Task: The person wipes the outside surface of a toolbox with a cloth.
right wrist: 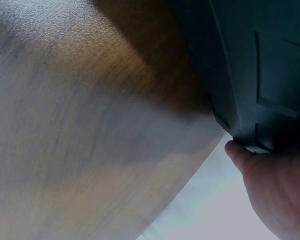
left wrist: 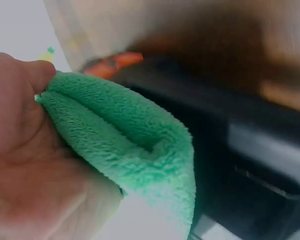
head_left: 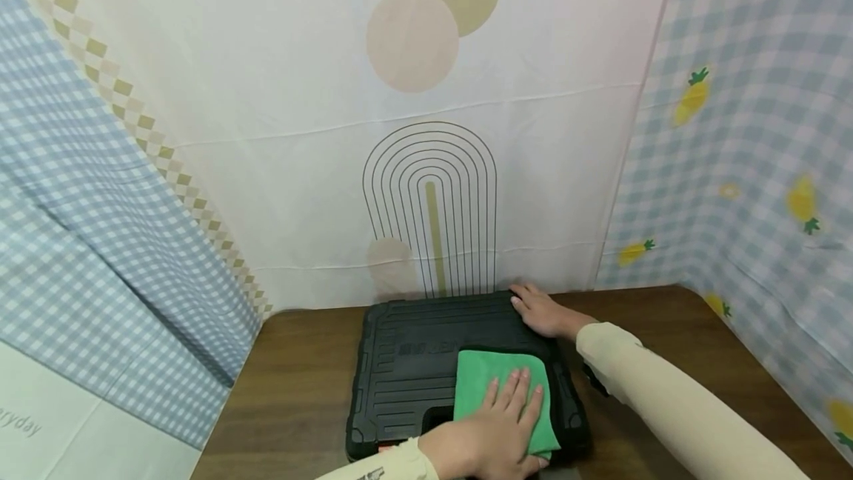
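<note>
A black ribbed plastic tool case (head_left: 413, 361) lies flat on the table, raised lettering on its lid. Over its near right part is spread a folded green cloth (head_left: 480, 372). My left hand (head_left: 496, 432) presses the cloth down with its fingers spread on top, its thumb at the near edge. In the left wrist view, this thumb holds the fluffy green cloth (left wrist: 125, 135) by its edge, and the case's dark side shows blurred. At the far right corner of the case, my right hand (head_left: 543, 313) grips the edge; in the right wrist view its thumb touches the corner.
The brown wooden table (head_left: 293, 376) extends left and right of the case. A patterned white cloth (head_left: 300, 169) hangs close behind the table, with checked cloths (head_left: 746, 169) at both sides. An orange part (left wrist: 115, 65) shows by the case in the left wrist view.
</note>
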A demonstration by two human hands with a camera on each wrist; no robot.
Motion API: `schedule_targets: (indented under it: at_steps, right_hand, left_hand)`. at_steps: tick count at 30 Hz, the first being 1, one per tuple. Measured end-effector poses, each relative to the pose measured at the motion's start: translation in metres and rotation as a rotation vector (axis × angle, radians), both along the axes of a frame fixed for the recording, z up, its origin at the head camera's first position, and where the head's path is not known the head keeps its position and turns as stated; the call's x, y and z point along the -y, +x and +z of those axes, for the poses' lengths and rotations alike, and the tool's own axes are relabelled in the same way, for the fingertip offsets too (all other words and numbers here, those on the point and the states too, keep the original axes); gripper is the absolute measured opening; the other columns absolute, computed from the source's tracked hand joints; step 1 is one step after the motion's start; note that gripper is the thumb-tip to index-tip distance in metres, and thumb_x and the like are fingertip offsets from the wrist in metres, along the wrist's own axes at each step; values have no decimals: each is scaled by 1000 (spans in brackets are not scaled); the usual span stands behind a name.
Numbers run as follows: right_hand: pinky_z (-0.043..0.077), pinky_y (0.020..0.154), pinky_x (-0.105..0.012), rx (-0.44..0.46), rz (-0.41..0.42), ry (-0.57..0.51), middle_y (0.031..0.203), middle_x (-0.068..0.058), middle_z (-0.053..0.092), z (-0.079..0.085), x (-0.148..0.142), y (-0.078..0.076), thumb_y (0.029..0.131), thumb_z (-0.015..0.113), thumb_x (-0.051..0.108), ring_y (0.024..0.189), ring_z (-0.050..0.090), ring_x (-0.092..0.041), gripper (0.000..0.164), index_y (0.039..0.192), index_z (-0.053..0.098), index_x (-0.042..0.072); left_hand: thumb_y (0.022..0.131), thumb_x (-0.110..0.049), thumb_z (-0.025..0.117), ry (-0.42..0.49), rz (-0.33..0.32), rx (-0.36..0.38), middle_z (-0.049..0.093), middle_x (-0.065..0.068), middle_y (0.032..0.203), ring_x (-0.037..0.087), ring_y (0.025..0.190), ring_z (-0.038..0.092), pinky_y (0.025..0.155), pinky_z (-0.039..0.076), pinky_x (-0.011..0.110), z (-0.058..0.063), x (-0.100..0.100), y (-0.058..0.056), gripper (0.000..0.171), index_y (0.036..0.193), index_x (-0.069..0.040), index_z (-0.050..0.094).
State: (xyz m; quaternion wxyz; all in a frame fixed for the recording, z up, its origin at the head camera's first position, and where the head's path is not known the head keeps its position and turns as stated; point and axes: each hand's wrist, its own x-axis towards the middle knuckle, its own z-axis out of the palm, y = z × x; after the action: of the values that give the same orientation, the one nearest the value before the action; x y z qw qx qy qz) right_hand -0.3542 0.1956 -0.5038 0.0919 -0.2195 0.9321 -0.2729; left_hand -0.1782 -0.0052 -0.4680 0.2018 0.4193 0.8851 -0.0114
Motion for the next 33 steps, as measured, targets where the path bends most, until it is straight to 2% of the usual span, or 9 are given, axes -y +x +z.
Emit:
schedule_targets:
  at_steps: [5, 10, 14, 16, 19, 23, 29, 33]
  right_hand:
    - [27, 112, -71, 13, -12, -9, 155, -35, 32, 0, 2, 2, 114, 31, 25, 141, 30, -56, 52, 156, 31, -5]
    - [28, 112, -71, 13, -9, -5, 155, -36, 32, -1, -1, 2, 114, 30, 26, 142, 30, -56, 53, 156, 31, -5]
    - [29, 111, -71, -4, -12, -3, 154, -36, 34, -2, 1, 1, 114, 31, 26, 141, 32, -56, 52, 155, 33, -5]
    - [29, 111, -71, -8, -12, 2, 154, -36, 34, -2, 1, 1, 114, 31, 27, 141, 32, -55, 52, 155, 33, -5]
    - [28, 112, -71, -2, -16, 1, 155, -35, 33, -2, 2, 2, 114, 31, 28, 142, 31, -54, 53, 156, 32, -4]
    - [28, 112, -71, -11, -10, 3, 155, -35, 32, -2, 1, 3, 114, 30, 28, 142, 30, -55, 53, 156, 32, -4]
    - [28, 112, -71, -16, -3, 0, 157, -35, 31, -1, 0, 5, 114, 30, 29, 143, 29, -54, 54, 157, 31, -4]
    - [28, 112, -71, -17, 9, -7, 156, -35, 30, -1, 0, 5, 114, 30, 29, 143, 28, -55, 54, 157, 30, -5]
  left_hand:
    - [103, -66, 30, -6, -27, -58, -15, 9, 171, 22, 155, -13, 126, 13, 44, -5, 0, 5, 87, 163, -19, -9]
    - [102, -68, 32, -16, -75, -211, -8, 13, 172, 25, 156, -5, 125, 19, 44, -14, 1, 7, 90, 164, -15, -4]
    - [96, -68, 52, -5, -121, -328, -2, 17, 172, 28, 157, 3, 123, 26, 44, -19, 8, 8, 103, 164, -12, -1]
    - [91, -66, 64, 7, -134, -353, 1, 17, 171, 28, 157, 6, 122, 28, 44, -19, 13, 8, 112, 165, -11, 0]
    - [87, -62, 72, 17, -127, -342, 2, 14, 172, 25, 157, 8, 122, 29, 43, -16, 21, 7, 115, 165, -14, 1]
    - [92, -59, 68, 16, -86, -291, 2, 9, 173, 22, 157, 8, 122, 29, 43, -10, 39, 7, 107, 165, -19, 1]
    - [95, -54, 66, 61, -28, -315, 13, 12, 172, 25, 155, 18, 119, 34, 48, -8, 80, 13, 97, 165, -16, 11]
    - [97, -50, 62, 106, 31, -300, 15, 14, 171, 26, 156, 16, 120, 31, 53, -12, 111, 16, 92, 165, -15, 12]
